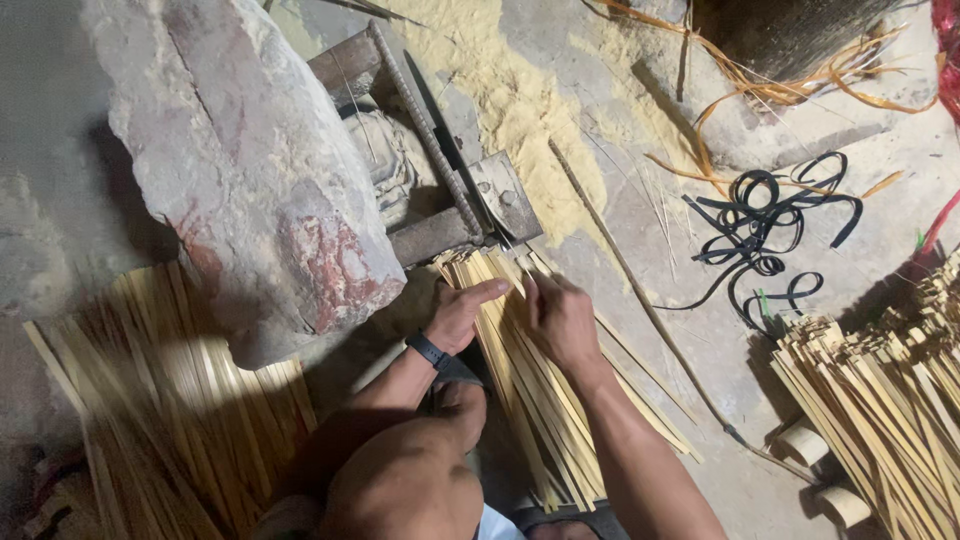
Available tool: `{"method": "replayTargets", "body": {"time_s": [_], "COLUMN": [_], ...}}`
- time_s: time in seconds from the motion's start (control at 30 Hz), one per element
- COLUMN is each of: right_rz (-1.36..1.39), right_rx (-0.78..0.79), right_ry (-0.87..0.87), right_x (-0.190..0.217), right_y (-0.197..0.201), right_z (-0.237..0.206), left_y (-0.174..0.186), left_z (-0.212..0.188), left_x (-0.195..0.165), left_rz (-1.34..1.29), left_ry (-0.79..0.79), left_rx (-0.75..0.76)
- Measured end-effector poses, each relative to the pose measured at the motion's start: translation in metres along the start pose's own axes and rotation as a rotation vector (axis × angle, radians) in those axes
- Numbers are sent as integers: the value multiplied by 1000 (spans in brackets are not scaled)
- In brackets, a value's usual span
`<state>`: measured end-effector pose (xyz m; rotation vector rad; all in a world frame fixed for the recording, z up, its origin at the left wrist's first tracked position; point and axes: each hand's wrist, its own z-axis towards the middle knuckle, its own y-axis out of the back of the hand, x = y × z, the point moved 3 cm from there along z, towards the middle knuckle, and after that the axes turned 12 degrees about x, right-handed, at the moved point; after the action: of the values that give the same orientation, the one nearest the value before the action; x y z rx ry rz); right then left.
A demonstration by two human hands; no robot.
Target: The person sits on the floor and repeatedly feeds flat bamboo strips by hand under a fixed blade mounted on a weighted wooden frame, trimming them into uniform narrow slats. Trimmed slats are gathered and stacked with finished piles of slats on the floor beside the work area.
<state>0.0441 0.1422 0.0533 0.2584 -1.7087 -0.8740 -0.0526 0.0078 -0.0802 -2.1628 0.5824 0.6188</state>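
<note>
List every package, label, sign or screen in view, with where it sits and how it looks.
None in view: no package, label, sign or screen.
The left hand and right hand rest on a bundle of pale yellow bamboo strips, below a large grey and red stone slab.

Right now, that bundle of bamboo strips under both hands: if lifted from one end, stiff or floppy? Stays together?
The bamboo strips look long, thin and flat, so they would probably sag. Nothing visibly ties them, and they fan out under the left hand and right hand, so they would likely slide apart. Probably light for their length.
</note>
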Motion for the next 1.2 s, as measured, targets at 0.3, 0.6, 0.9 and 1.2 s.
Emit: {"method": "replayTargets", "body": {"time_s": [0.3,0.6,0.9,1.2], "right_rz": [-100,-114,-52,-47], "right_rx": [37,-23,-48,5], "right_ry": [-10,-6,29,-33], "right_x": [13,-13,26,0], "right_y": [17,12,8,18], "right_z": [-7,-33,13,-59], "left_y": [-6,-12,-7,-20], "left_z": [0,4,5,0], "left_x": [-3,-4,0,-10], "left_rz": [38,77,-148,-72], "left_ry": [-72,12,-120,-117], "left_rx": [-35,55,-67,67]}}
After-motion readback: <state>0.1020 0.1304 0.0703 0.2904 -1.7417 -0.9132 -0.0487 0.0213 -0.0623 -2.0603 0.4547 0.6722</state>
